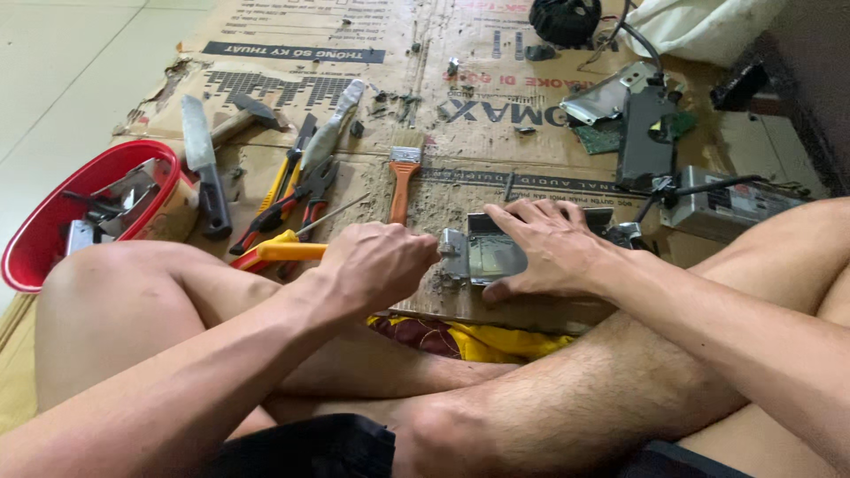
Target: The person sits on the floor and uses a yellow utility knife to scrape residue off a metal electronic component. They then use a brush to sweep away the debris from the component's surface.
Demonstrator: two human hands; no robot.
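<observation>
My left hand (376, 263) is closed around a yellow-handled tool (285, 251), a screwdriver by its look, whose tip points right at a small shiny metal part (490, 257). That part lies on a board on cardboard between my crossed legs. My right hand (540, 246) lies flat over the metal part's right side, fingers spread, pressing it down. The tool's tip is hidden behind my left fist.
A red bowl (31, 235) with metal parts sits at the left. A cleaver (201, 159), hammer (243, 115), pliers (305, 190) and an orange-handled brush (403, 173) lie on the cardboard (372, 97). Dismantled metal casings (646, 133) and a circuit board are at the back right.
</observation>
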